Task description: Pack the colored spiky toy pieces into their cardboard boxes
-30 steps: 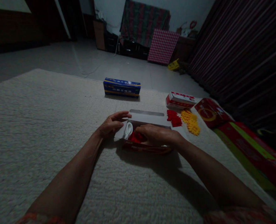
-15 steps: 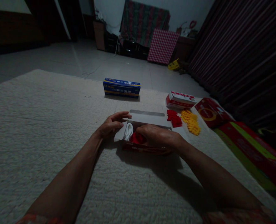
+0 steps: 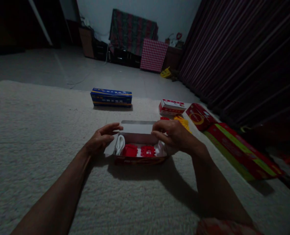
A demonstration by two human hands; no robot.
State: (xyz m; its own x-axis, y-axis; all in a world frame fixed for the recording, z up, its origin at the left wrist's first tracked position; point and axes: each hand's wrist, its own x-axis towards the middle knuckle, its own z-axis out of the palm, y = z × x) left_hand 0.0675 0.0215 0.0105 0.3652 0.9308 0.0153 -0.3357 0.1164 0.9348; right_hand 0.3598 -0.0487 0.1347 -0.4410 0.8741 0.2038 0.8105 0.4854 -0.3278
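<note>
A small red carton (image 3: 140, 160) stands with its white lid (image 3: 137, 127) folded back. Inside lie a red plastic piece (image 3: 130, 150) and a red notched piece with a window pattern (image 3: 148, 151). A folded white cord or strip (image 3: 120, 144) is tucked at the left end. My left hand (image 3: 101, 140), fingers apart, is beside the carton's left flap and holds nothing. My right hand (image 3: 175, 134) hovers at the right edge of the lid, thumb and fingers slightly apart, with nothing visible in it. Behind it, partly hidden, are yellow pieces (image 3: 182, 122) and a red piece (image 3: 164, 118).
A blue box (image 3: 111, 98) stands beyond the carton. To the right are a white-and-red box (image 3: 172, 107), a dark red box (image 3: 200, 116) and a long red-and-green box (image 3: 243, 151). All rest on a pale quilted mat (image 3: 49, 130). Dark curtains (image 3: 215, 58) hang at right.
My right hand has come out of the carton and moved up to the lid's right edge, exposing two red pieces inside. My left hand keeps by the left flap. The view has shifted right.
</note>
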